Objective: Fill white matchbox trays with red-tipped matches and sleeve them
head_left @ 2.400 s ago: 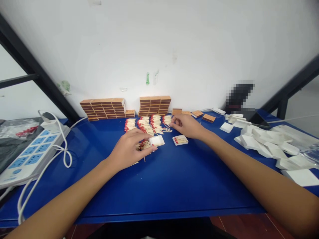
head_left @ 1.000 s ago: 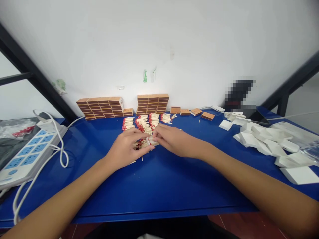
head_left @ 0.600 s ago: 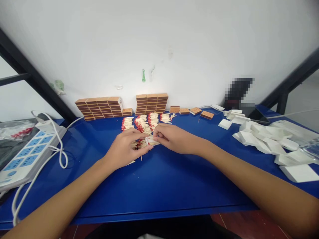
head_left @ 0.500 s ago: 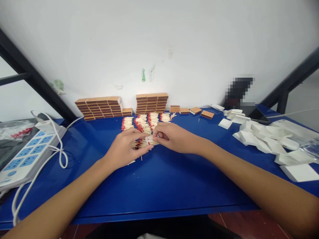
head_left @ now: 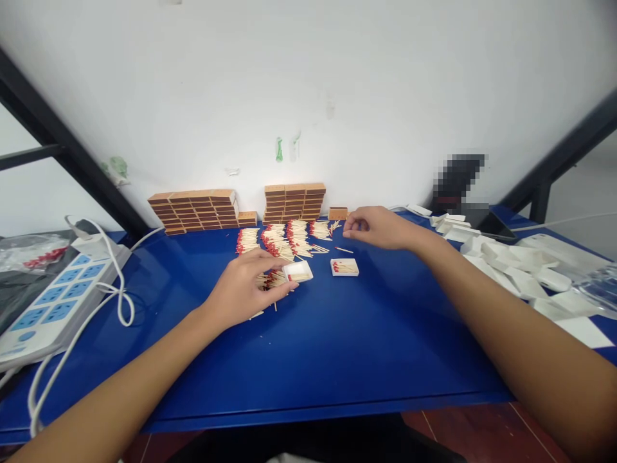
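My left hand [head_left: 245, 286] grips a small white matchbox tray [head_left: 299, 272] between thumb and fingers, with little inside it. Loose red-headed matches [head_left: 271, 279] lie under and beside those fingers. Just right of it, a second white tray [head_left: 344, 267] rests on the blue table and holds some matches. My right hand [head_left: 373, 226] hovers near the back, above a single match [head_left: 344, 249]; its fingers are curled together, and whether they hold something is too small to tell. Rows of matches [head_left: 276, 242] lie fanned out behind my left hand.
Stacked brown matchboxes [head_left: 197, 211] and a second stack [head_left: 294, 202] stand against the wall. A heap of white trays [head_left: 506, 263] lies at the right. On the left are a power strip [head_left: 58, 302] and white cables [head_left: 116, 289].
My right hand has moved away from the tray in my left hand, back and to the right. The tray with matches on the table now shows. My left hand has hardly moved.
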Motion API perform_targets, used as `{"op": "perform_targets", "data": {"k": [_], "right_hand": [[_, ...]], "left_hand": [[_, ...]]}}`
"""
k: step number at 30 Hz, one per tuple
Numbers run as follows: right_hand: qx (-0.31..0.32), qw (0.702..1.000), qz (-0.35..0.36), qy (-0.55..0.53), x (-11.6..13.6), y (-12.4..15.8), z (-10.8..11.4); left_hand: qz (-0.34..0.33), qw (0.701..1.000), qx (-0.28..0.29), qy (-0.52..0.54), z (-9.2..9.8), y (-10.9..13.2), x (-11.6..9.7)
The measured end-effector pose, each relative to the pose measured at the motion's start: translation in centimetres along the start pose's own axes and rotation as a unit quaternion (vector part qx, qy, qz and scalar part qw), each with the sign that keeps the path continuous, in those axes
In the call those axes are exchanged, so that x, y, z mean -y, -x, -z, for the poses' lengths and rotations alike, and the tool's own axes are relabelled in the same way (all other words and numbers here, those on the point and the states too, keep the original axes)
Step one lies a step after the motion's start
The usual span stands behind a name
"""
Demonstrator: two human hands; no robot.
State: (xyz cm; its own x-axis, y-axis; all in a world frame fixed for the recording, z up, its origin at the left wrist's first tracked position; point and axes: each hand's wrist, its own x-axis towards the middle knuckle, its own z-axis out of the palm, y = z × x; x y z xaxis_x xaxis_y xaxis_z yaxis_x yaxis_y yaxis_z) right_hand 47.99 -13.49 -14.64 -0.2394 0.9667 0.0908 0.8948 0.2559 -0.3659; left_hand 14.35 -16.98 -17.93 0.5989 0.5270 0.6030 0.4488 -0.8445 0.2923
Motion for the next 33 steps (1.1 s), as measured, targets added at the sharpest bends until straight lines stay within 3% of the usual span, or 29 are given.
{"op": "perform_targets", "data": {"k": [3, 7, 9, 14, 17, 23, 28, 33], "right_hand": [[0.072, 0.997, -0.025, -0.033, -1.1, 0.1, -0.3], [0.141, 0.989, -0.033, -0.005, -0.5, 0.4, -1.0], [0.121, 0.992, -0.016, 0.014, 0.2, 0.2, -1.7], [-0.005, 0.999, 0.04, 0.022, 1.6, -0.9, -4.1], [-0.036, 0.998, 0.045, 0.012, 1.5, -1.3, -5.0], [-0.051, 0.998, 0.04, 0.017, 1.0, -1.3, -5.1], [-0.021, 0.999, 0.036, 0.019, 1.0, -1.2, -4.6], [-0.037, 0.998, 0.058, -0.005, 2.4, -0.5, -3.3]], "left_hand": [[-0.001, 1.0, -0.005, 0.004, 0.0, 0.0, 0.0], [0.003, 1.0, -0.002, 0.011, -0.1, 0.1, 0.1], [0.004, 1.0, 0.001, 0.012, -0.1, 0.1, 0.1], [0.003, 1.0, 0.005, 0.015, 0.0, 0.2, 0.1], [0.003, 1.0, 0.005, 0.014, 0.0, 0.1, 0.1], [0.0, 1.0, 0.001, 0.016, -0.1, 0.1, 0.2], [0.004, 1.0, 0.004, 0.018, -0.1, 0.0, 0.2], [0.004, 1.0, 0.004, 0.017, 0.0, 0.1, 0.1]]}}
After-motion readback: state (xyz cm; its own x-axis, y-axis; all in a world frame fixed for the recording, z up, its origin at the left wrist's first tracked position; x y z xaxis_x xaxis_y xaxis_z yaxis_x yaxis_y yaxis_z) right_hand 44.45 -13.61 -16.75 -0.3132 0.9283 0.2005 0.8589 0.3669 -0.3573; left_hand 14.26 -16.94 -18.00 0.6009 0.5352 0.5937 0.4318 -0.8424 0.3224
